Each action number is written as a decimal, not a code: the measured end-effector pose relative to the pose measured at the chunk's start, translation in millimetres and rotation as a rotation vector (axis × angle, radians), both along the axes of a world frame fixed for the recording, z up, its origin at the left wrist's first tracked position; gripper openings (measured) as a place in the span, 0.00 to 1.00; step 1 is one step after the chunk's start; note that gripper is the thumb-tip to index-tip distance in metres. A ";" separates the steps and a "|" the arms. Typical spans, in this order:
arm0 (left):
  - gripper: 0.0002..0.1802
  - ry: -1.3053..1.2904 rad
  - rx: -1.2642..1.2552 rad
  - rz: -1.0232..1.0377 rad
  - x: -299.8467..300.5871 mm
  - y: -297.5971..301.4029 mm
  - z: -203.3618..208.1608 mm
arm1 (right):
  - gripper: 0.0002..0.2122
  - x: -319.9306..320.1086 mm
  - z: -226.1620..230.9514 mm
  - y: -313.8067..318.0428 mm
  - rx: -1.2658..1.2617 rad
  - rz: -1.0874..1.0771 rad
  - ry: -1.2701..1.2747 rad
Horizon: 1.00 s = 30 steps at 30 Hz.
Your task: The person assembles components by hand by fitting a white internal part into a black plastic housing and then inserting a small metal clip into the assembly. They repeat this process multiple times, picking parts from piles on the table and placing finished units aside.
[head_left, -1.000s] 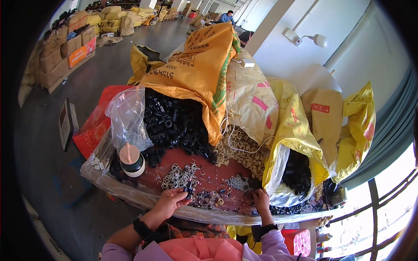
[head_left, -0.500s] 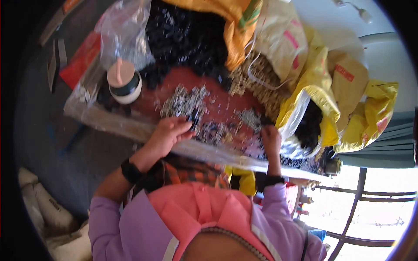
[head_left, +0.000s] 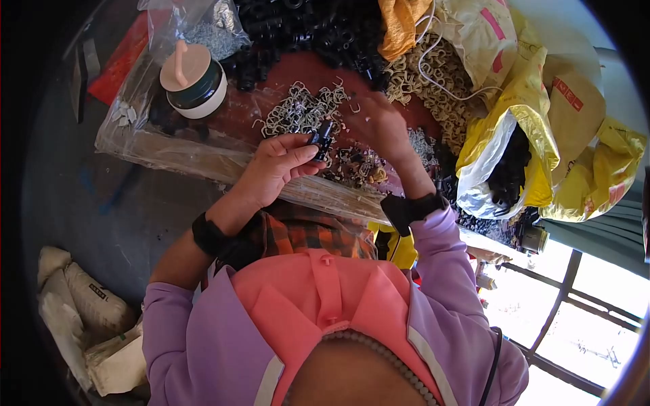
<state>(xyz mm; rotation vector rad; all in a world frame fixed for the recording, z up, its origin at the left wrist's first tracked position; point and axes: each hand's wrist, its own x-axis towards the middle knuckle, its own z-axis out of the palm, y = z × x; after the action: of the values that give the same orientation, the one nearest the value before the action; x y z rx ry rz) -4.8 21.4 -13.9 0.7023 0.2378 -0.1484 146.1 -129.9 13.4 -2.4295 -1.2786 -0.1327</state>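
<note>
My left hand point(head_left: 281, 166) pinches a small black plastic fitting point(head_left: 321, 141) between thumb and fingers, just over the near edge of the red-brown table point(head_left: 298, 71). Beyond it lies a heap of bent silver wire hooks point(head_left: 298, 111). My right hand point(head_left: 384, 128) reaches over the table to the right of that heap. Its fingers are smeared by motion, so whether they hold anything is unclear. Small silver pieces point(head_left: 423, 145) lie beside the right wrist, and mixed tiny bits point(head_left: 359, 166) are scattered between the hands.
Black plastic parts point(head_left: 308, 30) are heaped at the back, beige clip-like parts point(head_left: 433, 74) at back right. A lidded mug point(head_left: 193, 84) stands at left by a clear bag point(head_left: 213, 34). Right of my arm sits an open yellow sack point(head_left: 508, 145). Plastic-wrapped edging point(head_left: 183, 152) borders the table.
My right hand has moved up and left from the small silver pieces toward the hook heap. The left hand still holds the black fitting, now slightly raised. The view has shifted too.
</note>
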 end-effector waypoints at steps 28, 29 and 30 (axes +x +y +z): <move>0.09 0.077 -0.022 0.053 -3.9 -4.0 2.6 | 0.07 -70.1 3.7 -67.8 0.173 -0.282 0.471; 0.08 0.039 -0.033 0.019 -3.5 -7.4 0.2 | 0.07 -73.0 3.5 -66.3 0.269 -0.264 0.637; 0.07 0.006 -0.042 -0.015 -1.9 -10.2 -3.0 | 0.07 -74.5 1.9 -63.7 0.362 -0.242 0.809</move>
<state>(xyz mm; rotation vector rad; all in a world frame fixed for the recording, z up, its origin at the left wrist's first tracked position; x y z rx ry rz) -6.7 11.2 -16.9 0.6617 0.2346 -0.1697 71.6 -193.6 15.2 -1.9710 -0.5396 0.4684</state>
